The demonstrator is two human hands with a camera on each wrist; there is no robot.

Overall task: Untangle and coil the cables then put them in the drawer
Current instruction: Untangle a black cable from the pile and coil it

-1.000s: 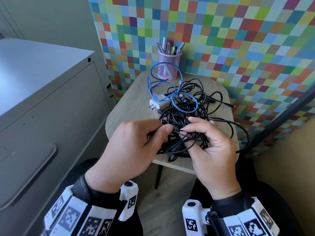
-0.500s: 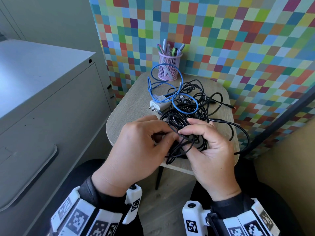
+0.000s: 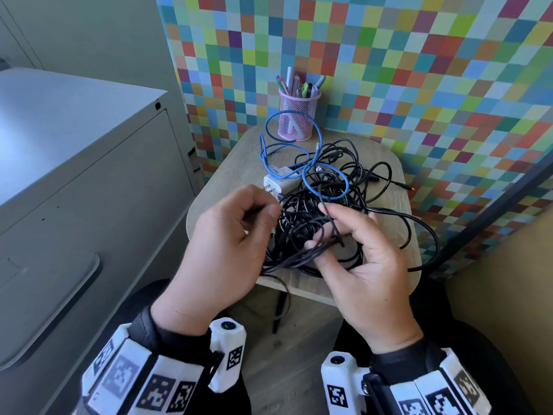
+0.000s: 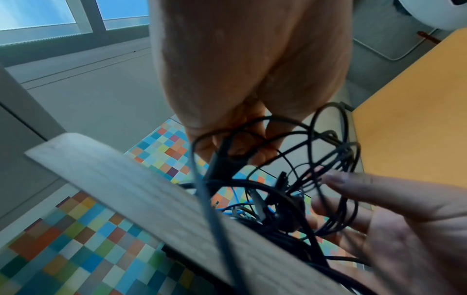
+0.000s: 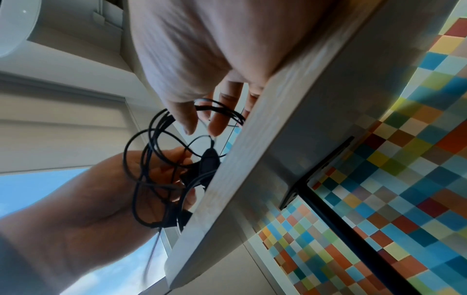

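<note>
Head view: the tangle of black cables (image 3: 326, 223) lies on the near half of the small wooden surface (image 3: 227, 172), directly between the two hands and spilling over the near edge, so that strands can be lifted without dragging the whole mass; the left hand (image 3: 227, 250) is curled, thumb against forefinger, apparently pinching a black strand at the tangle's left side, probably to anchor it; the right hand (image 3: 362, 265) is half open, palm turned inward, with several black loops draped over its spread fingers (image 3: 324, 235), a hold that seems meant to separate one loop from the rest; a blue cable (image 3: 314, 163) loops across the far part of the tangle and over a white charger plug (image 3: 281, 184); a pink mesh pen cup (image 3: 297, 115) stands behind; a grey drawer cabinet (image 3: 89, 181) stands to the left, well apart from the cables, its drawers closed.

Left wrist view: the left-hand fingers (image 4: 242, 143) curl round a thick black connector end (image 4: 220, 159) and its strand above the surface edge (image 4: 141, 195); the right hand (image 4: 394, 223) reaches in with straightened fingers touching the loops.

Right wrist view: the right-hand fingers (image 5: 217, 117) are extended and relaxed, thin black loops (image 5: 156, 151) hanging across them; the left hand (image 5: 106, 195) grips the bundle beside the surface edge; no cable is yet coiled.
</note>
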